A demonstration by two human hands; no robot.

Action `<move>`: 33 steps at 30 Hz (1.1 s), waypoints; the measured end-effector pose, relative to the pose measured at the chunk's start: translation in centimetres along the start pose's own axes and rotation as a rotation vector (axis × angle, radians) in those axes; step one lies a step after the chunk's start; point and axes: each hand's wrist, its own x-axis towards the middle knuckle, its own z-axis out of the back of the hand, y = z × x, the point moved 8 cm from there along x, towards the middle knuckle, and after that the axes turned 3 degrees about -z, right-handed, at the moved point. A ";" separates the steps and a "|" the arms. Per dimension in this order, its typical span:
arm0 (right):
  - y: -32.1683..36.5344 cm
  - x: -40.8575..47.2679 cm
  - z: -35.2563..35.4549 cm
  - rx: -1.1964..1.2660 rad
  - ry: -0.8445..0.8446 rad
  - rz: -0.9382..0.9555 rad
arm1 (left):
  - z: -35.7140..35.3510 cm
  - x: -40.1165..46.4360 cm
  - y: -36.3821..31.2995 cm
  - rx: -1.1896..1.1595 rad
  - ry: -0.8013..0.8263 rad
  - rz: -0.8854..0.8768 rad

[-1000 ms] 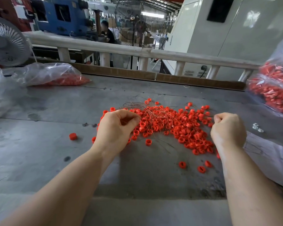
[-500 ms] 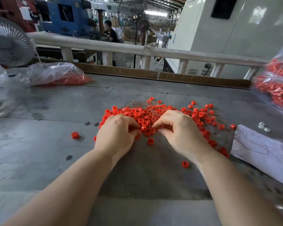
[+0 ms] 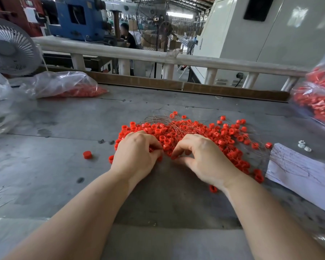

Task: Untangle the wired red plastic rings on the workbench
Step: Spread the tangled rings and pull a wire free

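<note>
Two hands at near edge of red ring pile (image 3: 195,136) mid grey worktop (image 3: 64,166), thin wires tangled through. Left hand (image 3: 137,154) fingers curled, pinching rings; right hand (image 3: 201,156) curled, fingertips pinching a ring. One loose red ring (image 3: 87,154) lies left of pile.

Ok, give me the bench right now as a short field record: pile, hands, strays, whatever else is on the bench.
pile: wired red rings, mid workbench, thin wires looping over the top
left hand: fingers curled into the pile's near edge, pinching rings
right hand: beside the left, fingertips pinching at the near edge
stray ring: alone, left of the pile
paper sheet: right of the pile
bags of red parts: far left and far right
</note>
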 end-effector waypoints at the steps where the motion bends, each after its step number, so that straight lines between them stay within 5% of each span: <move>1: -0.1 0.0 0.2 0.051 -0.030 -0.011 | 0.3 0.0 -0.1 -0.016 -0.031 -0.005; 15: -0.6 -0.1 1.8 0.670 -0.194 -0.112 | 1.2 -0.1 -1.3 -0.652 -0.011 0.025; 22: 0.1 0.0 0.6 0.115 -0.147 -0.037 | 0.6 -0.2 0.7 -1.064 -0.012 0.252; 26: 0.7 0.0 -0.4 -0.024 -0.075 0.022 | 0.0 -0.2 0.5 -1.312 0.018 0.314; 33: 1.2 0.2 -1.3 -0.167 -0.065 0.034 | -0.4 -0.2 0.1 -1.410 0.055 0.336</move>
